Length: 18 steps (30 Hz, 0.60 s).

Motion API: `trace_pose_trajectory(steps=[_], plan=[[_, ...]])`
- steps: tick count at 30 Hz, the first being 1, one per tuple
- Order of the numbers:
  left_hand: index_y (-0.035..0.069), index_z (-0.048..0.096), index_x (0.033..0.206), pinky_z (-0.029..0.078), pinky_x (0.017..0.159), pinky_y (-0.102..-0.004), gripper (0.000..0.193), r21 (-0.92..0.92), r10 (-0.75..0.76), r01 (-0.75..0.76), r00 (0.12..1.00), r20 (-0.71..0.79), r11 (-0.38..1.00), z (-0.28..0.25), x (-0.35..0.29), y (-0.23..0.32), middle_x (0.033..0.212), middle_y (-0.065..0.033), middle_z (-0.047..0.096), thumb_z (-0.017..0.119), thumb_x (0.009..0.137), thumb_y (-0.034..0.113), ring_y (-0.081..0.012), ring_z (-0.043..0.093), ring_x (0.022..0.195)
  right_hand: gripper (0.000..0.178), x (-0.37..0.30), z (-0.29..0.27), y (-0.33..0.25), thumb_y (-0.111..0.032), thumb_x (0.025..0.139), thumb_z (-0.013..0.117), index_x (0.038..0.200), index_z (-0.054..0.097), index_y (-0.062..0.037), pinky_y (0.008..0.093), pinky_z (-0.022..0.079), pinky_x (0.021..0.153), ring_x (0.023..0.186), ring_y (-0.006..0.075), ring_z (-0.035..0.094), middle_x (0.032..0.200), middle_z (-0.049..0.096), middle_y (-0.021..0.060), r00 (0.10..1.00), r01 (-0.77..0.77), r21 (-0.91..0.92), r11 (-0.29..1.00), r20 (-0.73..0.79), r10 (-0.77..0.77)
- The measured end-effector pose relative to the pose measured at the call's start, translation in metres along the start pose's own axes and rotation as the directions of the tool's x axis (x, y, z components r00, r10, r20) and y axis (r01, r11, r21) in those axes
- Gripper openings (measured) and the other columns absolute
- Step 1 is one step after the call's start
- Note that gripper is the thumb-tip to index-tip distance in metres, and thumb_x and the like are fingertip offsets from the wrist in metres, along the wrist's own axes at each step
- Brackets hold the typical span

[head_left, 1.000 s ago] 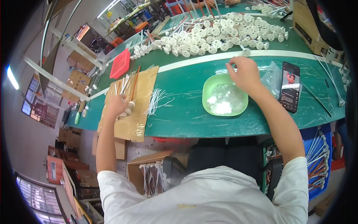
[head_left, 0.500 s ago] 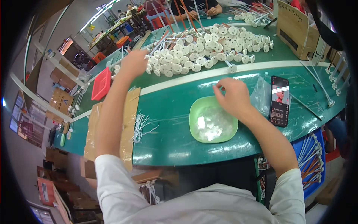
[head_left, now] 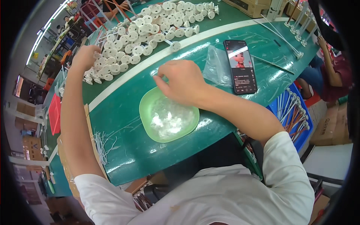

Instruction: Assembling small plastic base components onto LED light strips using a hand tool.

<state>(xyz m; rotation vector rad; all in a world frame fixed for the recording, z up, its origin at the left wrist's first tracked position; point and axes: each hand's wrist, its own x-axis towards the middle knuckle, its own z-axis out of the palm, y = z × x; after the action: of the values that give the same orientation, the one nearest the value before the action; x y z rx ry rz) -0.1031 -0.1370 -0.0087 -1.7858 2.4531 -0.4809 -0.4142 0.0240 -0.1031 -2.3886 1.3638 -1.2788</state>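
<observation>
The left hand [head_left: 85,59] is at the left end of a big heap of white round tops on sticks [head_left: 150,34]. Its fingertips are right by the tops, but I can't tell if they grip one. The right hand [head_left: 182,80] is above the back edge of a light green bowl [head_left: 145,114]. Its fingers are curled in, and I can't tell if they pinch anything. Lots of small, shiny, see-through bits [head_left: 167,122] sit in the bowl. Past the right hand, a crinkly clear bag [head_left: 216,67] lies just beside a phone [head_left: 240,71] with its screen lit. Thin white strips [head_left: 100,147] lie to the right of the left arm, on the green table [head_left: 129,159]. A red tray [head_left: 55,114] is to the left of that arm. A blue bin [head_left: 301,141] full of sticks is at the right, below the table edge.
</observation>
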Motion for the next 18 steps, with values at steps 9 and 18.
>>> trace_pose_trajectory(steps=[9,18], plan=[[0.005,0.069,0.097,0.052,0.07,-0.0336,0.026,-0.154,0.017,-0.032,0.995,-0.099,0.988,-0.034,-0.044,0.018,0.08,-0.0146,0.068,0.07,0.071,0.004,-0.0245,0.066,0.073,0.013,-0.004,0.001,-0.003,-0.018,0.078,0.065,0.072,0.066,-0.0061,0.0402,0.05,0.059,0.065,0.0301,0.062,0.07,0.063,0.0101,0.999,0.033,0.062,0.998,0.004,-0.033],[0.0,0.069,0.099,0.053,0.066,-0.0257,0.026,-0.779,-0.334,-0.061,0.88,-0.337,0.625,-0.044,-0.185,0.15,0.082,-0.0105,0.071,0.073,0.074,0.002,-0.0133,0.068,0.072,0.018,-0.01,-0.007,-0.011,-0.011,0.069,0.074,0.083,0.064,-0.0057,0.0363,0.051,0.06,0.071,0.0286,0.063,0.08,0.065,0.0093,0.945,0.311,0.189,0.931,-0.168,-0.282]])
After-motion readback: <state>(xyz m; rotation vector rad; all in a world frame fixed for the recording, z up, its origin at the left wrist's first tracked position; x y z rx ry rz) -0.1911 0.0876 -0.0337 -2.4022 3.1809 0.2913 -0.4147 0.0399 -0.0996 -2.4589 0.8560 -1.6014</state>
